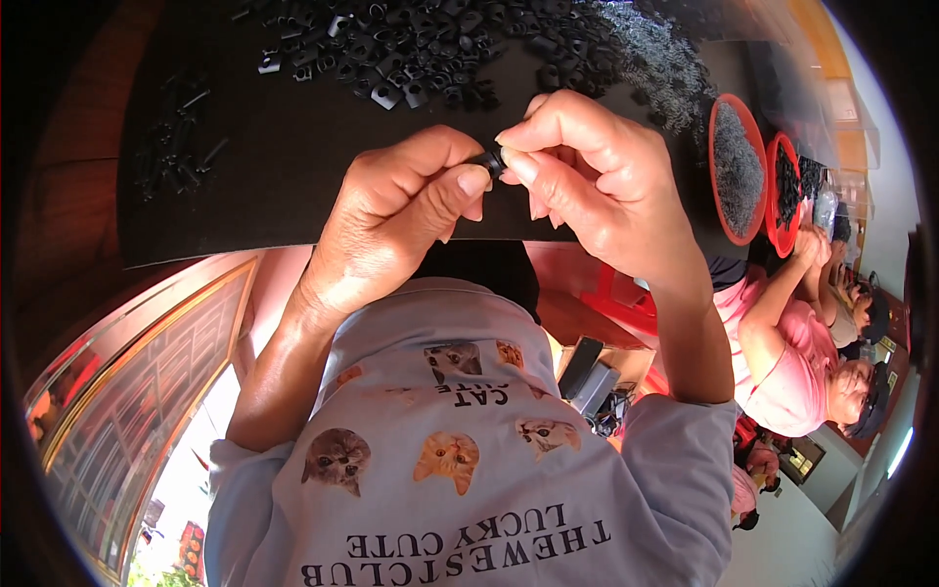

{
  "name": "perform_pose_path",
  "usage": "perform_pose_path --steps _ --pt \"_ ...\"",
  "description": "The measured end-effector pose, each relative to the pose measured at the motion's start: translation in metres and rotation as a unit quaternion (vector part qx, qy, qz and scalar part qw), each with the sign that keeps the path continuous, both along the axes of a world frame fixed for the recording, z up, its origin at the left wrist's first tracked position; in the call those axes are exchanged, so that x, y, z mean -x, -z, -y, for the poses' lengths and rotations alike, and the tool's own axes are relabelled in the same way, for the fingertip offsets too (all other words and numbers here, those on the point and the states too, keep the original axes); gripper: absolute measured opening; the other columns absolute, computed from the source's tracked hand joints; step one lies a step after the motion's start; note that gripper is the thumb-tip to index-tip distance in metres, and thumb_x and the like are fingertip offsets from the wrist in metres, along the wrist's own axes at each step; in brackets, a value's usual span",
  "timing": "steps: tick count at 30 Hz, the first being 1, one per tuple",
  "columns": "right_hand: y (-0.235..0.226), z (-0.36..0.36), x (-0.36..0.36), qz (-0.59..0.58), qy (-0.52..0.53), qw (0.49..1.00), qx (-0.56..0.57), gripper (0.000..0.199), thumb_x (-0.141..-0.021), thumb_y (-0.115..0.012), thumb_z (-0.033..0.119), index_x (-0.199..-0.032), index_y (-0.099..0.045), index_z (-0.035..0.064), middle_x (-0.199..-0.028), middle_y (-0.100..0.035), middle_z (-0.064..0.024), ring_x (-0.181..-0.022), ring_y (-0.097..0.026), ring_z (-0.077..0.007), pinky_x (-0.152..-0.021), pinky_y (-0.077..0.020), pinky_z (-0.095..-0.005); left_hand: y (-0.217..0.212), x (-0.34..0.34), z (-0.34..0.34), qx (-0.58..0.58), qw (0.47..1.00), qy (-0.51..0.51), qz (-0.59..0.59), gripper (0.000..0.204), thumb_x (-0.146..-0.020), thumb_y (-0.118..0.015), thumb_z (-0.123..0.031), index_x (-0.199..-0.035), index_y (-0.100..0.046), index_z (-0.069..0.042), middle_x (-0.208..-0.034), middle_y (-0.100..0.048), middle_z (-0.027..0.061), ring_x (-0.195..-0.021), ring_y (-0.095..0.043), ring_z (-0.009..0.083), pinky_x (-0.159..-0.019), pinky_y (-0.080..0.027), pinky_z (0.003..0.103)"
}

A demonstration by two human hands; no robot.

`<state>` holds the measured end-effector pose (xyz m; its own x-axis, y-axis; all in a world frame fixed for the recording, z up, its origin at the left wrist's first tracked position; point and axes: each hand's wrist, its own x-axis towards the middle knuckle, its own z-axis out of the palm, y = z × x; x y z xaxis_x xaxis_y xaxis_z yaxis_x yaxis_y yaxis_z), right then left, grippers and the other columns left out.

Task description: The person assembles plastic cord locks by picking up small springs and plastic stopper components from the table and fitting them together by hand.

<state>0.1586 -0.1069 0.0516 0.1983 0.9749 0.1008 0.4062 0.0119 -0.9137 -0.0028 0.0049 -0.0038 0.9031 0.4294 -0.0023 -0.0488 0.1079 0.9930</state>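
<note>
Above the near edge of the black tabletop, my left hand (396,210) pinches a small black plastic part (491,162) between thumb and forefinger. My right hand (597,171) meets it there, thumb and forefinger pressed together at the part's right end. Whatever lies between those right fingertips is too small and covered to make out. Beyond both hands spreads a heap of loose black plastic pieces (401,54), some shaped like small clips. To its right is a pile of tiny grey metal pieces (665,73), which look like springs.
Slim black pins (176,137) lie scattered at the table's left. On the right stand a red bowl (717,196) of grey pieces and another red bowl (773,210) with black parts. Farther right, a co-worker in a pink shirt (792,382) sits at the table.
</note>
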Motion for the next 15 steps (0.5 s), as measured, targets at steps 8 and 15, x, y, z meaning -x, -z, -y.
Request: perform_pose_path --steps 8,15 --pt "0.002 -0.002 -0.003 -0.032 -0.005 0.999 0.006 0.008 -0.088 -0.053 -0.007 -0.088 -0.053 0.0010 -0.068 -0.055 -0.0044 -0.057 -0.054 -0.0099 -0.051 -0.0448 -0.0253 -0.001 -0.003 -0.001 0.010 1.000 -0.008 0.006 0.023 -0.099 -0.058 -0.023 -0.098 -0.064 0.000 -0.073 -0.059 -0.0002 -0.057 -0.044 0.0029 -0.052 -0.036 0.019" --pt "0.012 0.003 -0.013 0.014 -0.046 0.999 0.023 0.014 -0.091 -0.054 -0.008 -0.103 -0.058 -0.0003 -0.083 -0.058 -0.0048 -0.062 -0.055 -0.0062 -0.054 -0.0464 -0.0206 -0.001 -0.007 0.002 0.012 1.000 -0.010 0.011 0.024 -0.099 -0.058 -0.023 -0.098 -0.064 0.000 -0.073 -0.059 -0.0003 -0.058 -0.044 0.0031 -0.052 -0.035 0.018"
